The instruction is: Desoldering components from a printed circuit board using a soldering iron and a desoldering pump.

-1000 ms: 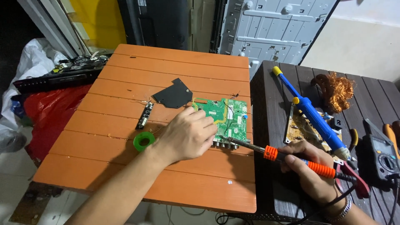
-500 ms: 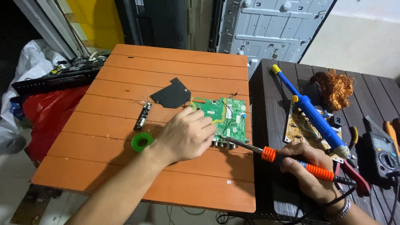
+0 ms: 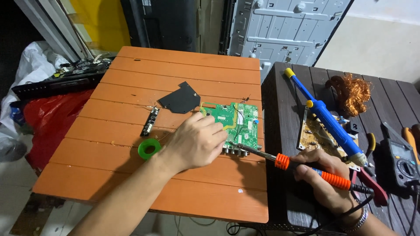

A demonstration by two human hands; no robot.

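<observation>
A green circuit board [image 3: 238,120] lies near the right edge of the orange slatted table [image 3: 131,175]. My left hand [image 3: 197,140] rests on the board's left part, fingers curled on it. My right hand [image 3: 326,181] grips a soldering iron [image 3: 302,168] with an orange and blue handle. Its metal tip touches the board's lower edge near the connectors. A small green solder spool [image 3: 149,148] sits just left of my left hand.
A black flat sheet [image 3: 180,99] and a small black strip board [image 3: 149,121] lie on the orange table. On the dark table [image 3: 284,109] at the right are a blue desoldering pump [image 3: 326,118], copper wool [image 3: 352,92], a yellowish board [image 3: 311,133], pliers and a multimeter [image 3: 402,159].
The view has shifted slightly. The soldering iron tip has stayed at the board's lower edge, and both hands have kept their hold.
</observation>
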